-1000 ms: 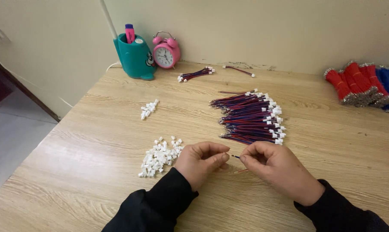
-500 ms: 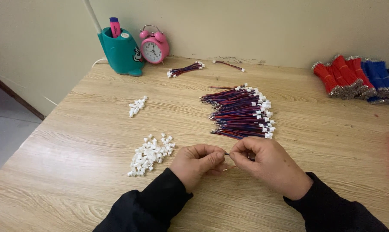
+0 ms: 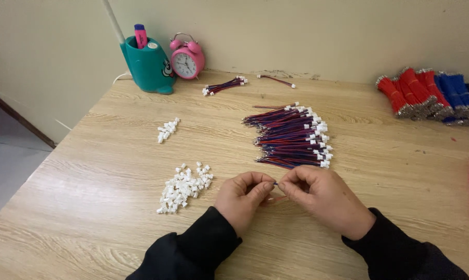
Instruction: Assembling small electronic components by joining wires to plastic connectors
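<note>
A thin red-and-blue wire (image 3: 277, 198) lies pinched between both fingertips.

On the worktop (image 3: 110, 171): connector pile (image 3: 183, 187) left of both hands, wire bundle (image 3: 291, 136) just behind them, smaller connector heap (image 3: 167, 129) farther left, clock (image 3: 186, 59) and pen holder (image 3: 147, 65) at back.

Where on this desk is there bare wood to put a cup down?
Bare wood lies between the wire pile and the red and blue bundles, and along the left edge of the table, left of the two heaps of white plugs. It is crowded around both hands and by the teal pen holder and pink clock.
</note>
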